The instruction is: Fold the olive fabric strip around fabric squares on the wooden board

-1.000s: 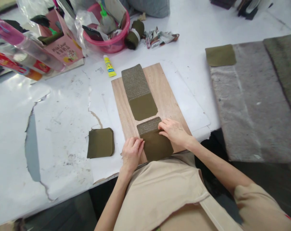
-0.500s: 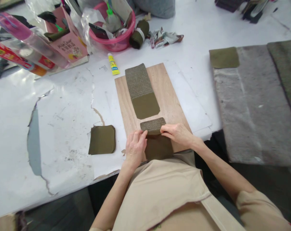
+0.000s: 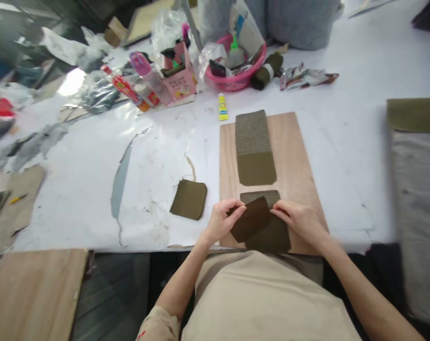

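Observation:
A dark olive fabric patch (image 3: 252,220) is tilted up at an angle, its upper left edge pinched by my left hand (image 3: 224,217). My right hand (image 3: 300,220) has thumb and finger closed at the patch's right edge. Beneath the patch lies a ribbed grey-green fabric strip (image 3: 282,239), partly covered. Farther up, a second ribbed strip (image 3: 252,132) lies flat with a smooth olive patch (image 3: 256,168) on its near end. Both strips rest on a wooden board (image 3: 293,156). Left of the board sits a small stack of olive patches (image 3: 189,200).
A yellow glue tube (image 3: 223,107) lies beyond the board. Behind stand a pink basket (image 3: 232,84) of tools, a pink box (image 3: 182,78), a rolled olive cloth (image 3: 268,71) and crumpled wrappers (image 3: 303,78). Grey fabric (image 3: 419,189) lies at right. The white table covering is torn (image 3: 122,182).
The view has swung left. The olive patch, earlier lying along the strip under both hands, is now raised and turned askew, with its left side lifted by my left hand.

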